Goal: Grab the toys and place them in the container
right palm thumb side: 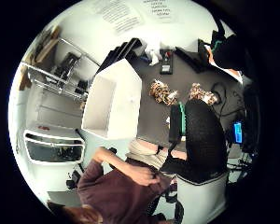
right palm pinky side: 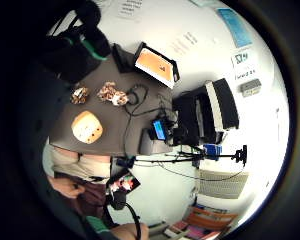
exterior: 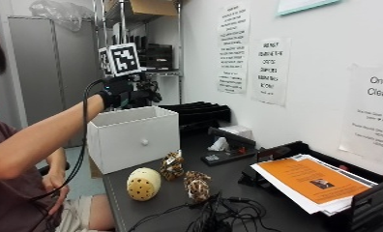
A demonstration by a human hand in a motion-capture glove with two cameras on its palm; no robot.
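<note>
**poster1:** Toys first: we count three on the dark grey table point(exterior: 153, 212), all outside the white open-topped box container point(exterior: 134, 137). The yellow rounded toy with small holes point(exterior: 143, 183) sits nearest the table's front edge, with the two brown-and-white patterned crinkly toys point(exterior: 173, 166) point(exterior: 197, 185) just beyond it.

**poster2:** And our black-gloved right hand point(exterior: 128, 93)?

**poster1:** Up above the box's back rim, well apart from all three. Whether its fingers are spread or curled, we can't tell from here.

**poster2:** So the toys lie down and toward the front-right of the box from the hand. We'd guess the yellow one's the easiest reach, it's standing clear of the cables point(exterior: 217, 217).
</note>
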